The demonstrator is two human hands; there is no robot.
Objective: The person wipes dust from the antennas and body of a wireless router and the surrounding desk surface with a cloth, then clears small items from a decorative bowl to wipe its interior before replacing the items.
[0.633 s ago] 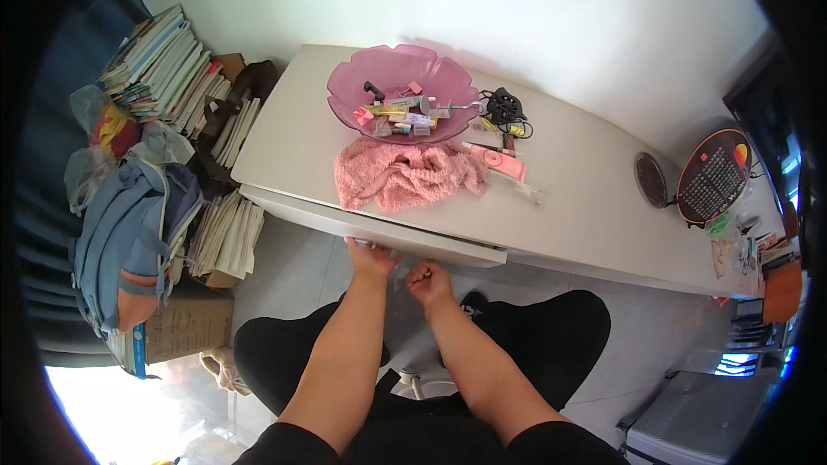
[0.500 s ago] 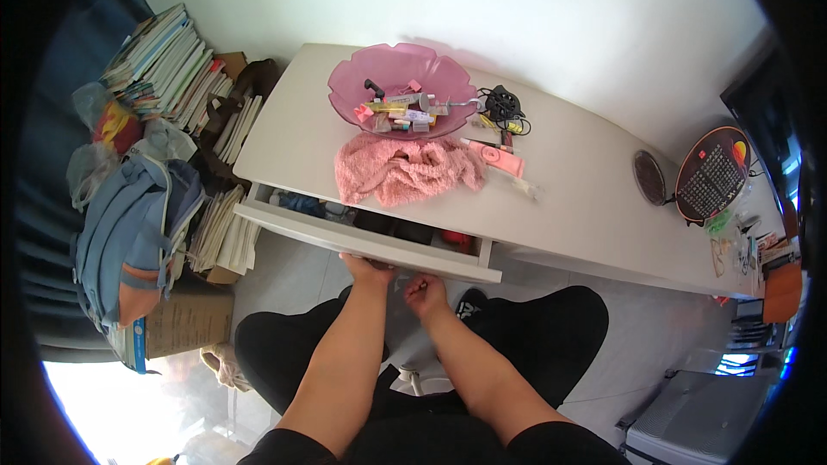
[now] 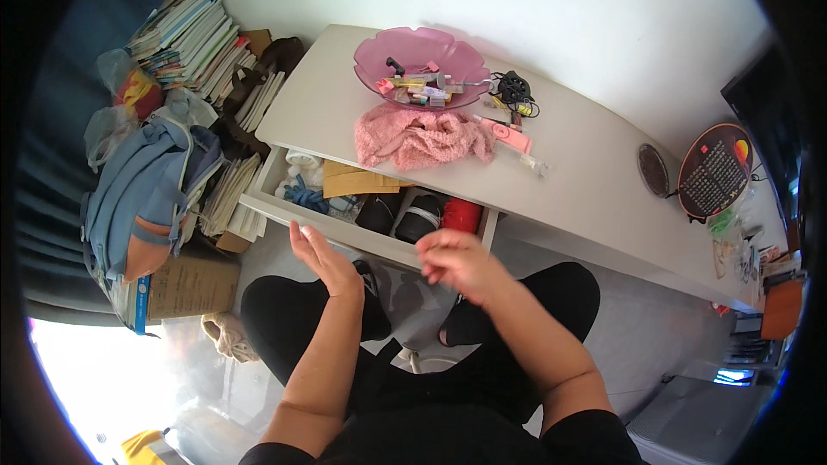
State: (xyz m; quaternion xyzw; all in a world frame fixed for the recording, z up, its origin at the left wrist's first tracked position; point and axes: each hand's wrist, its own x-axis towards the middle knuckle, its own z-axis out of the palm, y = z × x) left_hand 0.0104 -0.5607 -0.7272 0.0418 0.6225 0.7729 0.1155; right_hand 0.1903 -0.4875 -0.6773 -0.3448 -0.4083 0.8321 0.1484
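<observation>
The drawer (image 3: 345, 237) of the pale desk stands pulled out in front of me. My left hand (image 3: 329, 263) is just on the near side of its front, fingers stretched and holding nothing. Over the drawer front's right part is my right hand (image 3: 461, 265), slightly blurred, its fingers loosely bent and apart with nothing visible in them. Inside the drawer lie a blue knotted cloth or cord (image 3: 307, 196), a brown paper envelope (image 3: 355, 181), a black bundle (image 3: 379, 212), another black bundle with a light band (image 3: 419, 217) and a red bundle (image 3: 463, 215).
On the desk (image 3: 594, 181) are a purple bowl (image 3: 372, 56) of small items, a pink fluffy cloth (image 3: 413, 139), a pink tube (image 3: 510, 136) and a black cable coil (image 3: 514, 90). A blue backpack (image 3: 146, 189) and stacked books (image 3: 189, 43) stand left; a grey case (image 3: 698, 418) sits right.
The drawer has come out further toward me, showing its contents. Both hands have left its front edge: the left has opened and shifted left, the right has risen and moved right.
</observation>
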